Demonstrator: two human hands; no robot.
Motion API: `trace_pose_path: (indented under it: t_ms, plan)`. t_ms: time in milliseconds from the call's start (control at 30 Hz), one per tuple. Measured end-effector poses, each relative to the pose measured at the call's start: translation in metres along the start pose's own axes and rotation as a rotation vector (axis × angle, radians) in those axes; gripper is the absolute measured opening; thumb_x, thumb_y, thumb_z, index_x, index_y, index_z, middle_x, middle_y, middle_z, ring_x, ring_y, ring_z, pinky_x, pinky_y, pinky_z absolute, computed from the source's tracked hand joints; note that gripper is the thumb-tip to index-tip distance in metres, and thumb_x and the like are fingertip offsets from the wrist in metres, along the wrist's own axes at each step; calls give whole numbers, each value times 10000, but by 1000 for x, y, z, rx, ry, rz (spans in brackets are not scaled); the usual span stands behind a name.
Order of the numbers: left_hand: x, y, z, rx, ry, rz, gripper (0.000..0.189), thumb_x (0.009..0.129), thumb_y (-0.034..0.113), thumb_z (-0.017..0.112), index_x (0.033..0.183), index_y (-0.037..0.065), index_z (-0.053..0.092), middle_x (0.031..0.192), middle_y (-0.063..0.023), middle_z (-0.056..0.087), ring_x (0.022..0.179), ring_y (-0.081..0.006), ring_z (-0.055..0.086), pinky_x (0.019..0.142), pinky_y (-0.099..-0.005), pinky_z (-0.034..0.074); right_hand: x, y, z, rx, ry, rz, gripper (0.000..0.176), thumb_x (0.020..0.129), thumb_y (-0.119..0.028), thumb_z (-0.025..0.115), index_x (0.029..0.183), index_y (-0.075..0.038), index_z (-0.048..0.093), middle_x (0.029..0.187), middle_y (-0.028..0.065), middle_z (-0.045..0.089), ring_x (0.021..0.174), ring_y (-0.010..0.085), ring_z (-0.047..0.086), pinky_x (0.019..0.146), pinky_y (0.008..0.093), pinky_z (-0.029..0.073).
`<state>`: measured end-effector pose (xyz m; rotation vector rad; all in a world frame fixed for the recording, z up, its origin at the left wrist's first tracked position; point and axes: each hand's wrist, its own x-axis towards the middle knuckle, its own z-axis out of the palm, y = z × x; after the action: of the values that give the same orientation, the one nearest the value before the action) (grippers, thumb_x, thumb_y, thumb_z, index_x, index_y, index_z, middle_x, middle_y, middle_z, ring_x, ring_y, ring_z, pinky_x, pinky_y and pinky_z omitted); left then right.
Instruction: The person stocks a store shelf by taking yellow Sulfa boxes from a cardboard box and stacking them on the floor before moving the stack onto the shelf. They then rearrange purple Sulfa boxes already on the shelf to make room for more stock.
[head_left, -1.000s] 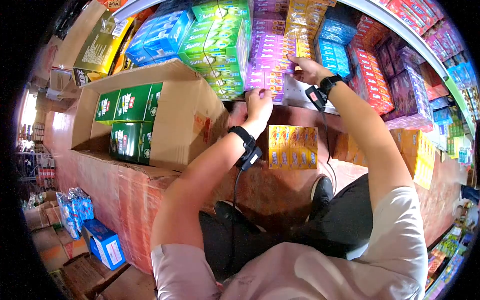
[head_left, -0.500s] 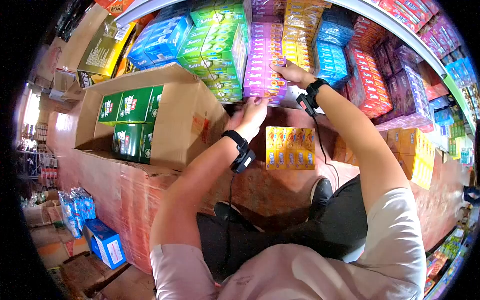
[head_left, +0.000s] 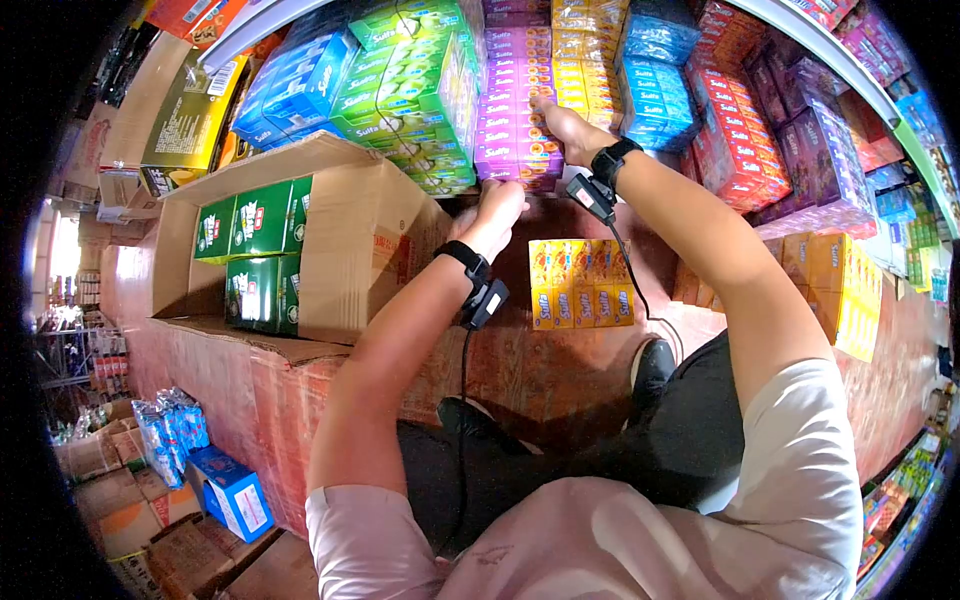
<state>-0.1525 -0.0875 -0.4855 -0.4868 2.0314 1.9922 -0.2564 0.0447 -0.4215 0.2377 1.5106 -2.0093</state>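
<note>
1. The stack of purple wafer boxes [head_left: 510, 135] stood on the shelf [head_left: 585, 178], at its front edge. Green wafer boxes [head_left: 405, 90] touched it on the left and yellow wafer boxes [head_left: 575, 75] on the right.
2. The left hand [head_left: 497, 205] was raised to the bottom front edge of the purple stack, back of the hand toward the camera. Its fingers were hidden, so I could not tell whether they gripped or only pressed.
3. The right hand [head_left: 562, 130] lay open and flat against the stack's upper right face, fingertips on the purple boxes, beside the yellow column.
4. Each wrist carried a black band with a small clipped unit and a cable.
5. Near left: an open cardboard carton [head_left: 345, 235] holding dark green boxes [head_left: 255, 215]. Below the shelf stood a yellow multipack [head_left: 580, 283].
6. Handling judgement: thin card boxes, light singly, stiff along the edges, faces easily dented. The wrap looked glossy, so likely slippery. As a loose column it would shear or topple, so it is best held with one hand under the bottom edge and the other flat on a side or on top.
</note>
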Motion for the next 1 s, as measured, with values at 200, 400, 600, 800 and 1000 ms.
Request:
trace_pose_path:
  t_ms: [200,400,600,800,1000]
  plan:
    - [10,-11,-6,67,-46,-2,253,852,103,480,1090,15,475,1025,-118,576,846,-257,639,757,-384,479,0,4,2,53,148,-37,472,1046,-377,356,1304,-6,494,1210,155,613,1049,256,610,961,399,477]
    - [12,-27,-5,98,-31,-6,277,853,88,524,1102,19,422,1008,-145,565,858,-263,648,721,-365,490,21,26,-5,-103,319,-92,507,1034,-339,348,1256,84,518,1183,201,621,1056,275,608,922,400,471]
    - [-6,-10,-8,73,-26,34,349,861,74,528,1161,29,355,964,-136,561,795,-241,645,696,-338,481,32,42,-8,-176,369,-153,531,1026,-339,338,1221,110,544,1209,243,612,1108,297,596,931,393,447]
    - [-1,-19,-10,71,-5,88,248,882,65,519,1109,24,429,966,-126,576,785,-218,633,697,-326,472,34,45,-10,-164,394,-154,464,1003,-268,379,1192,119,550,1147,226,635,1059,286,606,902,400,461]
    - [-9,-13,-6,-33,-29,90,214,897,65,506,1101,24,453,992,-111,605,802,-193,631,725,-320,481,-8,29,14,-189,520,-177,402,978,-196,386,1183,104,558,1135,230,637,1046,289,614,881,398,474]
